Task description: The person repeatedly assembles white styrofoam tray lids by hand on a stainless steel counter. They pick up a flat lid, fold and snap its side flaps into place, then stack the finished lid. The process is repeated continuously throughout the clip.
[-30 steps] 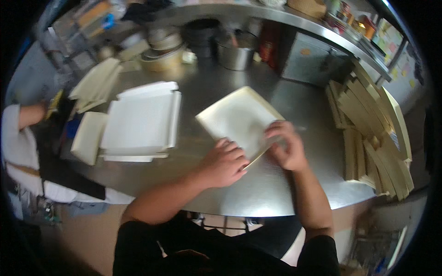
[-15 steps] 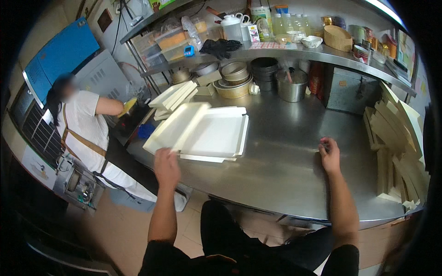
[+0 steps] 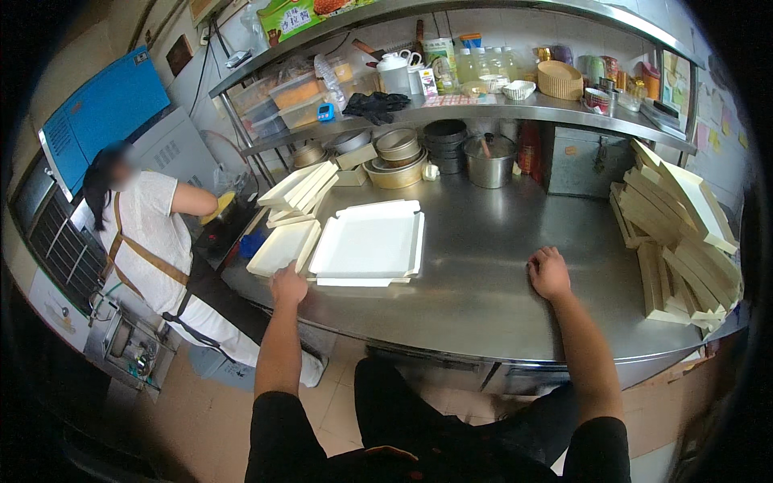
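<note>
My left hand point(image 3: 288, 286) is at the near edge of a small cream cardboard box tray point(image 3: 283, 245), its fingers bent over the rim. That tray lies flat on the steel table, its open side up. Right beside it is a larger, shallow cardboard box piece point(image 3: 366, 237) with a white inside and low folded edges. A white flap sticks out along its near side. My right hand point(image 3: 550, 272) rests palm down on the bare steel, fingers loosely bent and slightly apart, with nothing visible in it.
Stacked cream trays point(image 3: 299, 189) stand behind the small one. More folded boxes point(image 3: 672, 241) pile up at the right. Cake tins point(image 3: 398, 165), a steel pot point(image 3: 489, 165) and a metal chest point(image 3: 588, 161) line the back under a shelf point(image 3: 515, 109). A co-worker point(image 3: 149, 217) stands at the left.
The small tray, tilted and overlapping the large piece, now lies flat left of it. My left hand has stayed at its near edge. My right hand has lowered onto the table.
</note>
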Tool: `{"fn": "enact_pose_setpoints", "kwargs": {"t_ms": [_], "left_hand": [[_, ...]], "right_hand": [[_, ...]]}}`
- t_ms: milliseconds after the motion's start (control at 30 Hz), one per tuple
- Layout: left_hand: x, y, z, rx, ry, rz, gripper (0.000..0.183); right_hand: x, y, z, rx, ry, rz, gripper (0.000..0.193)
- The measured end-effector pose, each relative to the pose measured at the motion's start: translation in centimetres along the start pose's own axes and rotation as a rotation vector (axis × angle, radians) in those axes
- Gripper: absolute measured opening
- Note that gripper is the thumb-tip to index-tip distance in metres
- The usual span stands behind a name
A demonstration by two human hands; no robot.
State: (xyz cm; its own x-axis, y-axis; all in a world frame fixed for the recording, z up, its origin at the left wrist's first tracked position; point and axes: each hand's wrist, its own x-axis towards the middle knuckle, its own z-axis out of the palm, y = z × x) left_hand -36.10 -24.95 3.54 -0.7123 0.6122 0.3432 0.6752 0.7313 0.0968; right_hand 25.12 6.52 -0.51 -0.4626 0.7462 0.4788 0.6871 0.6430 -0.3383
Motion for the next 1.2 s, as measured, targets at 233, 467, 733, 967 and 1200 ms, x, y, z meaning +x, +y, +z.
{"fn": "enact_pose_setpoints", "kwargs": {"t_ms": [233,467,733,967,1200], "left_hand": [[-1.8,10.4,-2.6,-0.339,-0.016,0.637,0.047],[-3.0,14.1,-1.8,-0.684,-0.514,0.627,0.023],[-2.4,13.6,0.5,-0.645,-0.320,0.503,0.022],[-2.4,18.5,-1.9,-0.645,0.344,0.562,0.017],[-13.5,32.7,-6.3,-0.735,0.139,0.911,0.017]], "right_hand": [[-0.9,0.2,-0.7,-0.039,0.032,-0.017,0.016],[-3.4,-3.8,-2.2,0.183,-0.026,-0.031,0.015],[-8.0,-23.4,-21.1,0.801,0.045,-0.975,0.018],[-10.4,-30.8,-25.4,1.076,0.324,-1.220,0.014],[-10.1,-32.5,-23.7,1.126,0.362,-1.313,0.014]]}}
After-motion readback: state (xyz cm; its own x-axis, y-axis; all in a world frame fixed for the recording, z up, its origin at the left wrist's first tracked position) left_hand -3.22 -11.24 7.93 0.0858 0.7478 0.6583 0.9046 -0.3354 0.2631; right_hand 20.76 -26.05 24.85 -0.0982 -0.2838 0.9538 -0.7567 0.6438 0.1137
